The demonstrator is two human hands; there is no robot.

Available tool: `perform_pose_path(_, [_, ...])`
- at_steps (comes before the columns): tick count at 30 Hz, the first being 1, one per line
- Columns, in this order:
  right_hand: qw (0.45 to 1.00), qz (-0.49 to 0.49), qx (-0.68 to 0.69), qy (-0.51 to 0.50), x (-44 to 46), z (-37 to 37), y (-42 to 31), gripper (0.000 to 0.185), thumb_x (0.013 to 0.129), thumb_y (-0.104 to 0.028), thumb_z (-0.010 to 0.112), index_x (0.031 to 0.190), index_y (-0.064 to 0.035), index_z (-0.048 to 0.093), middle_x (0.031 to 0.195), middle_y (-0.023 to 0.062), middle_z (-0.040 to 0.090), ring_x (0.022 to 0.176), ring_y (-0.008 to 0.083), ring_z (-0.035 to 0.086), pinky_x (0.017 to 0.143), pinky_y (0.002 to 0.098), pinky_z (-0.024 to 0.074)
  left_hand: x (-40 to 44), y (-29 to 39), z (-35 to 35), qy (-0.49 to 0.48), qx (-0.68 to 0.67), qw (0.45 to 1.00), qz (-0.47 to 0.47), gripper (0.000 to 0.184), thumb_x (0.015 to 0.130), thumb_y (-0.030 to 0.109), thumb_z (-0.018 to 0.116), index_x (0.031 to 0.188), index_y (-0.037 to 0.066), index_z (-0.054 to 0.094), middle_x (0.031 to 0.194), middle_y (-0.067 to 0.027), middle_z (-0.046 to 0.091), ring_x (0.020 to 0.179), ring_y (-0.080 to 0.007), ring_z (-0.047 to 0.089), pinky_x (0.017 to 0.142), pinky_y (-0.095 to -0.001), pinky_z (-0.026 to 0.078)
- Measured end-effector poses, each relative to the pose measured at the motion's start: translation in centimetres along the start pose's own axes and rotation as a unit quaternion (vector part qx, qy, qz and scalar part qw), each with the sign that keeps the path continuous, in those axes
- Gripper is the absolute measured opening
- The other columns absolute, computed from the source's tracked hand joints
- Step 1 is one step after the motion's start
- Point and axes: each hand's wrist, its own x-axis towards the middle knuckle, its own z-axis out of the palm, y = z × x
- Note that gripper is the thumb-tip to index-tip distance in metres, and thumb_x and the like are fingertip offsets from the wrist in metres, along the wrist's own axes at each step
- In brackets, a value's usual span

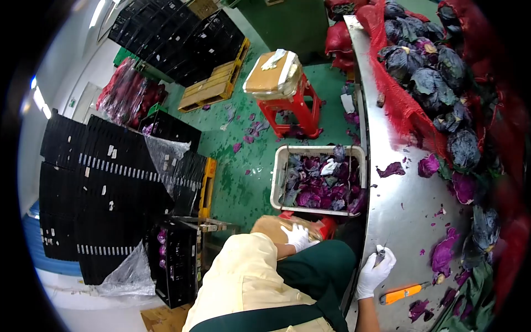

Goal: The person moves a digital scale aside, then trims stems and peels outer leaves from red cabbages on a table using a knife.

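Observation:
My right hand (377,272), in a white glove, is closed around the dark handle of a small knife (380,255) over the metal table (398,210). Just below that hand lies an orange utility knife (402,294) on the tabletop. My left hand (298,237), gloved too, rests with its fingers stretched out on the cardboard-padded seat (271,227) of a red stool beside my leg. Purple cabbage leaves (444,252) are scattered on the table to the right.
Red cabbages (431,86) spill from a red mesh bag (395,105) on the table. A white crate (275,182) of leaf trimmings stands on the floor. Behind are a padded red stool (296,113), stacked black crates (110,188) and a wooden pallet (213,80).

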Motion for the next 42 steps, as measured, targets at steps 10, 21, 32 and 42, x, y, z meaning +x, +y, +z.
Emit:
perform_pose_path(10, [0.999, -0.01, 0.016, 0.029, -0.2, 0.4, 0.0, 0.024, 0.088, -0.006, 0.061, 0.111, 0.0014, 0.063, 0.109, 0.0184, 0.056, 0.102, 0.0349, 0.057, 0.091, 0.0431, 0.0461, 9.4, -0.6, 0.0, -0.306, -0.066, 0.935, 0.165, 0.058, 0.094, 0.05, 0.054, 0.138, 0.011, 0.058, 0.144, -0.0158, 0.054, 0.136, -0.0356, 0.047, 0.108, -0.0654, 0.03])
perform_pose_path(21, [0.994, -0.006, -0.003, 0.11, -0.2, 1.1, -0.1, 0.031, 0.082, -0.006, 0.067, 0.112, -0.0041, 0.063, 0.108, 0.0163, 0.06, 0.1, 0.0353, 0.061, 0.086, 0.044, 0.0507, 11.6, 3.1, -14.8, 0.388, -0.366, 0.808, 0.25, 0.035, 0.099, 0.021, 0.057, 0.129, 0.003, 0.059, 0.113, -0.0205, 0.066, 0.105, -0.0348, 0.065, 0.095, -0.0418, 0.049])
perform_pose_path(32, [0.974, -0.007, -0.086, 0.211, -0.4, 1.7, -1.5, 0.028, 0.08, -0.005, 0.069, 0.107, -0.0069, 0.064, 0.097, 0.0145, 0.062, 0.088, 0.033, 0.064, 0.078, 0.0394, 0.0536, 1.8, 18.0, -31.6, 0.458, -0.364, 0.441, 0.681, 0.031, 0.09, -0.004, 0.061, 0.12, 0.003, 0.064, 0.119, -0.0158, 0.063, 0.116, -0.0308, 0.059, 0.102, -0.0389, 0.045])
perform_pose_path(42, [0.838, 0.187, -0.175, 0.481, -4.0, -0.7, -2.2, 0.019, 0.085, -0.012, 0.072, 0.093, -0.0053, 0.056, 0.088, 0.0133, 0.062, 0.079, 0.0348, 0.063, 0.07, 0.043, 0.0514, -3.5, 28.4, -35.2, 0.176, -0.236, 0.505, 0.811, 0.022, 0.097, 0.019, 0.064, 0.114, 0.005, 0.069, 0.102, -0.0116, 0.074, 0.093, -0.0193, 0.071, 0.084, -0.0315, 0.054])
